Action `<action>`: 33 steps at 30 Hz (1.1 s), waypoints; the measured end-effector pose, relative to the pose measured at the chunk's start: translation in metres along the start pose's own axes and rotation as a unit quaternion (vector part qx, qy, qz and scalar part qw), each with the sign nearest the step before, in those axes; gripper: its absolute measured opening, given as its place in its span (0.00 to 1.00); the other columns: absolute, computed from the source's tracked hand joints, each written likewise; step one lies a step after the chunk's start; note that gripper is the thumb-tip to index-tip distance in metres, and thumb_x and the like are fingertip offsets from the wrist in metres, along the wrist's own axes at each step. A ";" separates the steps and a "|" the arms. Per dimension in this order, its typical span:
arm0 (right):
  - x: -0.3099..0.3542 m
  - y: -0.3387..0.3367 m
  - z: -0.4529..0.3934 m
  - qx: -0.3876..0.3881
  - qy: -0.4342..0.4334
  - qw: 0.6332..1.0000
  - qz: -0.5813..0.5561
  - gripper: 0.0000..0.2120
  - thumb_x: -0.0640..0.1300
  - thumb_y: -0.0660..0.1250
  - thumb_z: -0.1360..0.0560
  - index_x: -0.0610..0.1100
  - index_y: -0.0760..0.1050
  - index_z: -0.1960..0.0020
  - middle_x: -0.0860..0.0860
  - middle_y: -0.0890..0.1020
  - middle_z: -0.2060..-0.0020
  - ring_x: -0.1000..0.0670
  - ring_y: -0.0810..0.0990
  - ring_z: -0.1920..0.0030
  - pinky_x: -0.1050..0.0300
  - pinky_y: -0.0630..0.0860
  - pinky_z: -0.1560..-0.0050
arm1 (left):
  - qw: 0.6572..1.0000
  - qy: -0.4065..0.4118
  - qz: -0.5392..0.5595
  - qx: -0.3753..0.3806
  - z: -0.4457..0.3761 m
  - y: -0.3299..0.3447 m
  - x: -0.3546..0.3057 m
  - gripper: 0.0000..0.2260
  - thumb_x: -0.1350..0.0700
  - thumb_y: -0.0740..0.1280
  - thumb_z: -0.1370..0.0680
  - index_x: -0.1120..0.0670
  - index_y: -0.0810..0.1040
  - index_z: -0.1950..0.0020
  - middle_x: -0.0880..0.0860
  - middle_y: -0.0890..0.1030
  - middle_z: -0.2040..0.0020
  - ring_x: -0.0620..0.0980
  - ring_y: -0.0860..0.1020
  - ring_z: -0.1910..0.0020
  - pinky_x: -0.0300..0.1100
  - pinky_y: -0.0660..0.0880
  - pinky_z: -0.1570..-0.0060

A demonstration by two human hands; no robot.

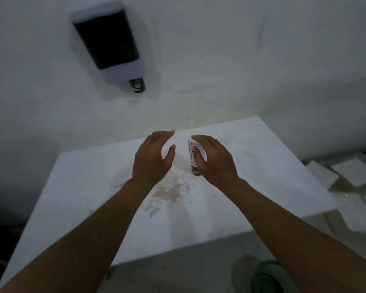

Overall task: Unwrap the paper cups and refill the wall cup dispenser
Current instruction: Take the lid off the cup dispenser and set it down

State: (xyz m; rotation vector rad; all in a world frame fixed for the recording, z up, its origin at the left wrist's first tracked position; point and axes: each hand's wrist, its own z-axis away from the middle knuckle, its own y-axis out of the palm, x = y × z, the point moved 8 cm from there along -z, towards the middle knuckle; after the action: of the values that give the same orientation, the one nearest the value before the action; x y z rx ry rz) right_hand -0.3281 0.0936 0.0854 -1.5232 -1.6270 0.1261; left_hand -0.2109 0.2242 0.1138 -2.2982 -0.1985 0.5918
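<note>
Head view looks down at our two bare arms reaching over a white table (262, 166) set against a white wall; our left hand (152, 157) hovers with its fingers loosely spread and gently bent, thumb apart, grasping nothing; our right hand (213, 159) is beside it, fingers extended and relaxed, its thumb and palm close against the stack of paper cups (192, 152); we cannot tell for certain whether the hand actually touches the stack, but the fingers are not wrapped round it. The stack stands roughly upright on the table, between the two hands and nearer the right one; its rims show as a run of thin dark and white stripes, and its lower end is dark and rests on the tabletop; whether any wrapper is on it is too blurred to tell. A brownish stain (169, 193) marks the table just in front of the stack, between our wrists. On the wall above and to the left hangs the cup dispenser (110, 41), a long body with a dark front panel, and a dark-patterned cup (137, 85) pokes out of its lower end; it is well apart from the stack. A green object (266, 275) lies on the floor at the lower right, partly hidden by our right forearm; pale floor tiles (351, 172) show to the right of the table.
</note>
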 end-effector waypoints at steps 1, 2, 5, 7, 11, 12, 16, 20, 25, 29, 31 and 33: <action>0.011 0.008 -0.010 -0.003 -0.007 1.000 -0.003 0.16 0.45 0.63 0.21 0.45 0.77 0.35 0.50 0.82 0.40 0.48 0.80 0.40 0.51 0.79 0.44 | 1.000 -0.002 -0.007 -0.006 -0.005 -0.010 0.013 0.17 0.53 0.68 0.22 0.53 0.78 0.34 0.51 0.81 0.39 0.50 0.79 0.41 0.48 0.79 0.45; 0.024 0.018 -0.024 -0.004 -0.017 1.000 -0.004 0.16 0.45 0.64 0.21 0.45 0.77 0.35 0.50 0.82 0.40 0.48 0.80 0.40 0.50 0.79 0.44 | 1.000 -0.004 -0.018 -0.017 -0.013 -0.021 0.028 0.17 0.53 0.68 0.22 0.53 0.77 0.33 0.51 0.80 0.38 0.51 0.78 0.40 0.49 0.79 0.45; 0.046 0.044 -0.060 -0.003 -0.045 0.999 0.005 0.16 0.45 0.64 0.21 0.46 0.77 0.34 0.49 0.81 0.38 0.49 0.79 0.38 0.50 0.78 0.42 | 0.998 -0.020 -0.051 -0.036 -0.033 -0.044 0.064 0.19 0.51 0.68 0.22 0.53 0.76 0.31 0.52 0.79 0.35 0.52 0.76 0.37 0.54 0.77 0.41; 0.056 0.059 -0.086 0.001 -0.064 0.998 0.017 0.18 0.46 0.64 0.20 0.46 0.75 0.32 0.48 0.79 0.35 0.48 0.76 0.34 0.51 0.75 0.36 | 0.995 -0.027 -0.081 -0.054 -0.050 -0.057 0.083 0.21 0.49 0.68 0.23 0.52 0.75 0.30 0.53 0.76 0.32 0.53 0.74 0.33 0.53 0.73 0.36; 0.070 0.082 -0.146 0.008 -0.092 0.995 0.043 0.23 0.51 0.59 0.19 0.47 0.68 0.26 0.46 0.70 0.26 0.47 0.68 0.26 0.47 0.65 0.26 | 0.987 -0.034 -0.136 -0.083 -0.095 -0.076 0.116 0.24 0.46 0.68 0.23 0.53 0.74 0.29 0.55 0.73 0.28 0.56 0.71 0.29 0.55 0.68 0.31; 0.072 0.090 -0.166 0.012 -0.101 0.994 0.047 0.24 0.52 0.58 0.19 0.47 0.67 0.25 0.46 0.69 0.25 0.47 0.66 0.25 0.46 0.63 0.25 | 0.984 -0.042 -0.144 -0.093 -0.110 -0.081 0.126 0.24 0.46 0.68 0.23 0.53 0.73 0.29 0.55 0.73 0.28 0.56 0.71 0.29 0.55 0.68 0.31; 0.081 0.111 -0.230 0.027 -0.125 0.990 0.058 0.26 0.53 0.58 0.19 0.48 0.64 0.23 0.46 0.66 0.23 0.47 0.63 0.23 0.41 0.61 0.25 | 0.979 -0.055 -0.157 -0.121 -0.158 -0.098 0.151 0.25 0.47 0.69 0.23 0.53 0.72 0.28 0.56 0.72 0.27 0.56 0.70 0.28 0.54 0.66 0.30; 0.097 0.123 -0.291 0.027 -0.147 0.987 0.049 0.27 0.55 0.54 0.20 0.48 0.62 0.22 0.45 0.65 0.23 0.45 0.63 0.23 0.41 0.63 0.26 | 0.976 -0.072 -0.150 -0.142 -0.207 -0.119 0.177 0.27 0.47 0.68 0.22 0.53 0.69 0.26 0.56 0.70 0.26 0.56 0.68 0.27 0.54 0.67 0.30; 0.113 0.129 -0.368 -0.001 -0.141 0.988 0.058 0.28 0.54 0.57 0.20 0.48 0.61 0.22 0.44 0.66 0.24 0.44 0.64 0.24 0.40 0.64 0.27 | 0.974 -0.075 -0.156 -0.148 -0.271 -0.139 0.213 0.28 0.43 0.65 0.22 0.54 0.67 0.25 0.56 0.70 0.27 0.56 0.67 0.28 0.57 0.70 0.33; 0.123 0.135 -0.419 -0.002 -0.117 0.991 0.060 0.29 0.56 0.58 0.19 0.49 0.59 0.21 0.44 0.62 0.22 0.43 0.61 0.23 0.43 0.61 0.25 | 0.976 -0.094 -0.131 -0.146 -0.312 -0.148 0.240 0.29 0.42 0.65 0.22 0.52 0.64 0.24 0.55 0.66 0.25 0.56 0.65 0.26 0.57 0.69 0.33; 0.127 0.141 -0.440 0.011 -0.096 0.994 0.050 0.29 0.58 0.57 0.19 0.54 0.56 0.21 0.46 0.59 0.21 0.43 0.60 0.23 0.44 0.62 0.25 | 0.978 -0.112 -0.108 -0.139 -0.327 -0.148 0.253 0.30 0.40 0.64 0.22 0.50 0.62 0.23 0.54 0.63 0.23 0.55 0.62 0.24 0.57 0.67 0.31; 0.130 0.149 -0.455 0.025 -0.076 0.996 0.038 0.28 0.60 0.57 0.19 0.56 0.56 0.21 0.47 0.57 0.20 0.44 0.58 0.22 0.43 0.63 0.27 | 0.981 -0.127 -0.080 -0.123 -0.340 -0.146 0.268 0.31 0.38 0.63 0.22 0.47 0.60 0.22 0.53 0.61 0.21 0.55 0.60 0.23 0.56 0.66 0.29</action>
State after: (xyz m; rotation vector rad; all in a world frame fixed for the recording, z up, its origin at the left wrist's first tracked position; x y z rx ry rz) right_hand 0.0928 0.0248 0.3396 -1.5689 -1.6723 0.3292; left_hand 0.1899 0.1975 0.3311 -2.4062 -0.6043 0.8151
